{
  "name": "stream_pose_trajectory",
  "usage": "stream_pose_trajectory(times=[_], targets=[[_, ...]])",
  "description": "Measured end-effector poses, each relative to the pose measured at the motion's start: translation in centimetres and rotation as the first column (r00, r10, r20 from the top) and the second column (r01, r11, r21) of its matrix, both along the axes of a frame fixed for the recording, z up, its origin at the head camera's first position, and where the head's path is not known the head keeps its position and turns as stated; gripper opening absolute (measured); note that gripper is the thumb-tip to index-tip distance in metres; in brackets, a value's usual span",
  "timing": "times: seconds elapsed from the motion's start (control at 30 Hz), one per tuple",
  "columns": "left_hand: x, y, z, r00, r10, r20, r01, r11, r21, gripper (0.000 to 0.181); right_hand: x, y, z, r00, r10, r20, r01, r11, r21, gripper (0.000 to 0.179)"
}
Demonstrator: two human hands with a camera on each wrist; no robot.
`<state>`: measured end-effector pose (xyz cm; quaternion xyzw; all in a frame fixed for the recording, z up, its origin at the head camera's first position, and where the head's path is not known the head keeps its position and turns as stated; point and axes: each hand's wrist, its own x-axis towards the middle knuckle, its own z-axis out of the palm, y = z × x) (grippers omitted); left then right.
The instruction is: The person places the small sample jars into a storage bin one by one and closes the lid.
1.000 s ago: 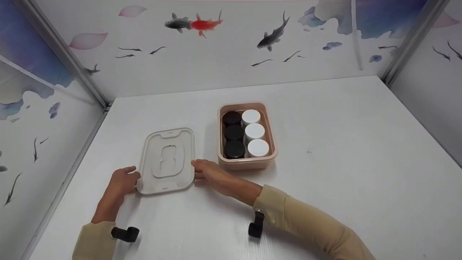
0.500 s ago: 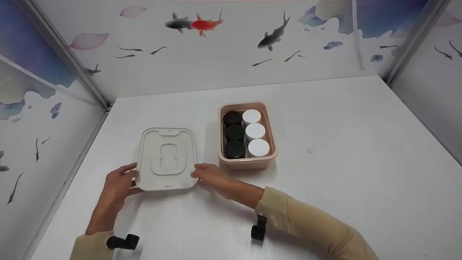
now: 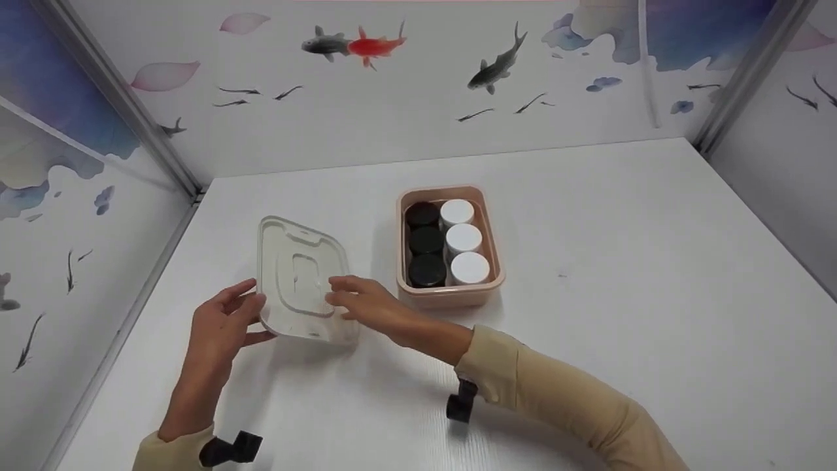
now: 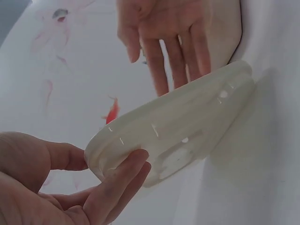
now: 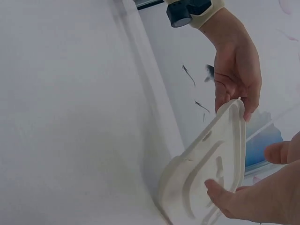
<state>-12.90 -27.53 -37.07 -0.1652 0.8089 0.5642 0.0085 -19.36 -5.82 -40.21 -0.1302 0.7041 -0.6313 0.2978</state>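
Observation:
A whitish rectangular plastic lid (image 3: 307,284) is held tilted above the table, its left edge raised and its right edge low. My left hand (image 3: 219,320) pinches it by the left edge, thumb on one face and fingers on the other, as the left wrist view shows at the lid (image 4: 183,126). My right hand (image 3: 376,307) has its fingers extended over the lid's right part, not gripping it. In the right wrist view the right hand (image 5: 262,194) overlaps the lid's face. To the right stands a pink box (image 3: 451,297), uncovered.
Inside the box are three round black-topped containers (image 3: 426,241) on the left and three white-topped ones (image 3: 463,239) on the right. The white table (image 3: 621,294) is bounded by a back wall (image 3: 418,131) printed with fish and by side panels.
The lid has gone from nearly flat between both hands to tilted, its left edge lifted by my left hand. My right hand has let go of the right edge and moved over the lid.

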Motion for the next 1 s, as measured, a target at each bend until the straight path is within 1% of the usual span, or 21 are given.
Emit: stream_pose_trajectory(times=[0.07,0.17,0.33,0.43,0.53,0.67,0.83,0.97,1.0], targets=[[0.1,0.6,0.4,1.0,0.009,-0.01,-0.009,1.0,-0.02,0.055,-0.3,-0.2,0.5,1.0,0.004,0.028,-0.002,0.997,-0.083,0.052],[0.1,1.4,0.9,1.0,0.009,-0.017,-0.01,0.998,-0.06,0.057,-0.7,-0.6,1.2,0.999,0.013,0.052,-0.004,0.985,-0.17,0.052],[-0.1,3.0,1.7,0.998,-0.035,-0.047,0.03,0.995,-0.1,0.054,-1.6,-0.7,2.5,0.997,0.045,0.063,-0.031,0.979,-0.202,0.056],[-0.3,4.2,2.0,0.994,-0.075,-0.079,0.067,0.993,-0.097,0.051,-2.1,-0.6,2.9,0.997,0.031,0.074,-0.016,0.98,-0.197,0.058],[-0.4,5.3,2.2,0.989,-0.097,-0.109,0.089,0.993,-0.072,0.049,-2.4,-0.3,3.1,0.997,0.0,0.077,0.014,0.983,-0.182,0.06],[-0.5,6.5,2.4,0.988,-0.095,-0.124,0.092,0.995,-0.03,0.048,-2.6,0.2,3.5,0.997,-0.036,0.064,0.046,0.986,-0.16,0.062],[-0.4,7.7,2.6,0.985,-0.105,-0.137,0.108,0.994,0.017,0.05,-2.7,1.2,4.4,0.997,-0.065,0.032,0.068,0.992,-0.105,0.062],[-0.5,8.6,2.4,0.978,-0.111,-0.174,0.123,0.991,0.059,0.049,-3.0,2.3,5.2,0.997,-0.071,-0.004,0.071,0.996,-0.055,0.062],[-0.6,8.8,2.3,0.979,-0.11,-0.174,0.123,0.99,0.064,0.049,-3.0,2.6,5.4,0.997,-0.072,-0.011,0.071,0.996,-0.049,0.062]])
